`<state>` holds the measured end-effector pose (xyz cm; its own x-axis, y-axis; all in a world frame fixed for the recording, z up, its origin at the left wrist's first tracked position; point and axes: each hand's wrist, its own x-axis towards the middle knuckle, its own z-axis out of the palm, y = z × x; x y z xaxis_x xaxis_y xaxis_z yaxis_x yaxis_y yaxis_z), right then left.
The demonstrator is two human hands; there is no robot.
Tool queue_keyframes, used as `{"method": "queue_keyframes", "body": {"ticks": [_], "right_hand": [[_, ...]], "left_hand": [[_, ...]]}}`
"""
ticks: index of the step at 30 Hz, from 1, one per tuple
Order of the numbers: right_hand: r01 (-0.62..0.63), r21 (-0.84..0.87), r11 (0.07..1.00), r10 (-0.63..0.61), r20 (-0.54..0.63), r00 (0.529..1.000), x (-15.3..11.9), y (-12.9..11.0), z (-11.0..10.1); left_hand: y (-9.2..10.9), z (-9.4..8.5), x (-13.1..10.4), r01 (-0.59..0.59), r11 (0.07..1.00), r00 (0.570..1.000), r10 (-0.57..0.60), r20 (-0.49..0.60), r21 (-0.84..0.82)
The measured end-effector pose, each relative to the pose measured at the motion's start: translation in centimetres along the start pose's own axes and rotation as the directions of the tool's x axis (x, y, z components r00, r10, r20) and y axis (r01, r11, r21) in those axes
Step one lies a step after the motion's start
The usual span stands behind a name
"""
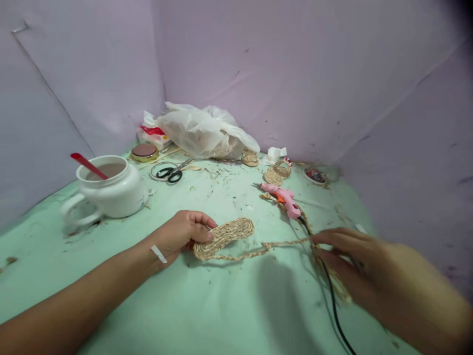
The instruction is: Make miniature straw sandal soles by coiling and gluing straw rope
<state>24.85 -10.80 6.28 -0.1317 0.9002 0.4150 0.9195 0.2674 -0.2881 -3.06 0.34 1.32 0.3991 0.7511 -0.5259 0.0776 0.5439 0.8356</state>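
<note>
My left hand (190, 230) pinches one end of a flat oval sole of coiled straw rope (229, 234), thumb on top. From the sole's near edge a twisted straw rope (254, 253) runs right to my right hand (351, 266). Its thumb and fingertips are closed on that rope, and loose strands hang below them. The right hand is slightly blurred. Just beyond the rope lies a pink glue gun (280, 195) with an orange trigger, its nozzle pointing left. The gun's black cable (334, 301) passes under my right hand toward the near edge.
At left stands a white pot-shaped mug (114, 195) holding a red-handled utensil (88, 165). Behind are black-handled scissors (172, 172), a round tin (144, 152), a plastic bag (207, 133), a small woven slipper (277, 172) and a small dish (316, 176). Straw scraps litter the green surface.
</note>
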Motion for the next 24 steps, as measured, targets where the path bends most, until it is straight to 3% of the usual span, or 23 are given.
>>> {"method": "queue_keyframes", "body": {"ticks": [2, 4, 7, 9, 11, 13, 15, 17, 21, 24], "right_hand": [[0.155, 0.091, 0.984, -0.163, 0.095, 0.982, 1.2, -3.2, 1.7], [0.245, 0.180, 0.953, -0.267, 0.111, 0.957, 2.1, -5.5, 3.7], [0.292, 0.171, 0.941, -0.303, 0.042, 0.952, 2.0, -6.0, 5.9], [0.223, 0.125, 0.967, -0.221, -0.029, 0.975, 1.4, -4.9, 6.6], [0.077, 0.133, 0.988, -0.067, -0.082, 0.994, 0.9, -3.4, 6.7], [-0.087, 0.194, 0.977, 0.101, -0.062, 0.993, 1.0, -2.1, 6.6], [-0.221, 0.259, 0.940, 0.219, 0.037, 0.975, 1.5, -1.2, 6.7], [-0.302, 0.332, 0.893, 0.251, 0.190, 0.949, 2.4, -0.8, 6.9], [-0.403, 0.528, 0.748, 0.098, 0.512, 0.853, 4.4, -0.7, 6.9], [-0.475, 0.624, 0.621, -0.083, 0.655, 0.751, 5.8, -0.6, 6.4]], "left_hand": [[-0.1, 0.1, -0.1, -0.001, 1.000, 1.000, 0.001, -0.012, -0.005], [-0.1, 0.1, -0.2, 0.001, 1.000, 1.000, -0.001, -0.028, 0.007], [-0.2, 0.1, -0.1, 0.004, 1.000, 1.000, -0.003, -0.027, 0.029], [-0.3, 0.0, 0.0, 0.004, 0.999, 1.000, -0.003, -0.026, 0.036], [-0.3, -0.1, 0.1, 0.007, 0.999, 0.999, -0.006, -0.035, 0.042], [-0.2, -0.2, 0.1, 0.009, 0.999, 0.999, -0.008, -0.042, 0.035], [0.1, -0.4, 0.0, -0.002, 1.000, 0.999, 0.002, -0.037, 0.005], [0.4, -0.7, -0.2, -0.030, 0.999, 0.999, 0.029, -0.027, -0.036], [1.0, -1.2, -0.4, -0.071, 0.994, 0.997, 0.070, -0.019, -0.080], [1.2, -1.4, -0.5, -0.065, 0.990, 0.997, 0.069, 0.027, -0.127]]}}
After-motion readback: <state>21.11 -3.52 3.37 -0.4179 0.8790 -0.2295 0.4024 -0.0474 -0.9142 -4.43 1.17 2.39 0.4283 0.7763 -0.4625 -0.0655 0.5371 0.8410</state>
